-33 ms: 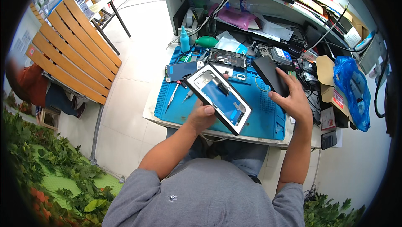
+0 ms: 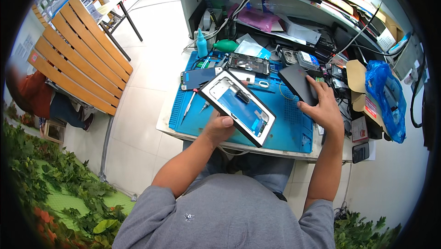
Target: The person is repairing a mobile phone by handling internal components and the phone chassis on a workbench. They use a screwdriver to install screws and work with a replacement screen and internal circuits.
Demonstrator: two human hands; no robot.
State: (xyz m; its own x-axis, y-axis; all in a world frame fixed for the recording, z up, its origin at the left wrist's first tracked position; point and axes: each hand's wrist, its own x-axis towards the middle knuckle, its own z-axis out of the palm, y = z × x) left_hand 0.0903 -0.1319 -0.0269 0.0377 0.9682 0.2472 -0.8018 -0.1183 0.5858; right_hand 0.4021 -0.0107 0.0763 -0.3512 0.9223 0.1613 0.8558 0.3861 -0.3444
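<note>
My left hand (image 2: 219, 126) grips the lower left side of a shallow box (image 2: 271, 125), black outside with a white inner rim, tilted over the mat. Inside it lies a phone frame (image 2: 228, 82) with a blue face and a dark piece near its upper part. My right hand (image 2: 325, 106) is closed on the edge of a black box lid (image 2: 296, 82), apart from the box. Under both is a blue repair mat (image 2: 193, 122). On it, past the box, are an opened phone (image 2: 248, 63) and a phone screen (image 2: 195, 78); a screwdriver (image 2: 189, 104) lies nearer.
A light-blue bottle (image 2: 201, 44) and green air blower (image 2: 225, 45) stand at the mat's back. At right are a cardboard box (image 2: 356, 78), blue plastic bag (image 2: 386, 102) and dark phone (image 2: 360, 153). A cluttered shelf rises behind. Left, a person (image 2: 39, 90) sits beyond a slatted wooden table (image 2: 82, 56).
The black lid in my right hand has turned slightly, showing more of its top face. My left hand and the box are almost unmoved.
</note>
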